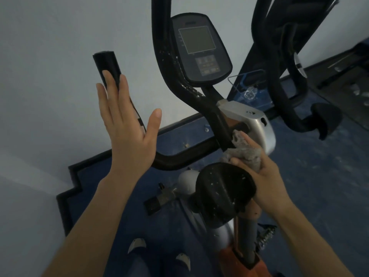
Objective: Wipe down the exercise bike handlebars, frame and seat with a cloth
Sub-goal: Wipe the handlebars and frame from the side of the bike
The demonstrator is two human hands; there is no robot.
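The exercise bike stands in front of me, with black handlebars, a grey console, a silver frame housing and a black seat speckled with white bits. My right hand grips a grey cloth and holds it against the handlebar stem just above the seat. My left hand is raised with straight, spread fingers; it sits in front of the left handlebar grip and holds nothing.
A pale wall fills the left side. A blue floor with a dark raised border lies below. A mirror at the right reflects the bike. My shoes show near the bottom edge, beside a pedal.
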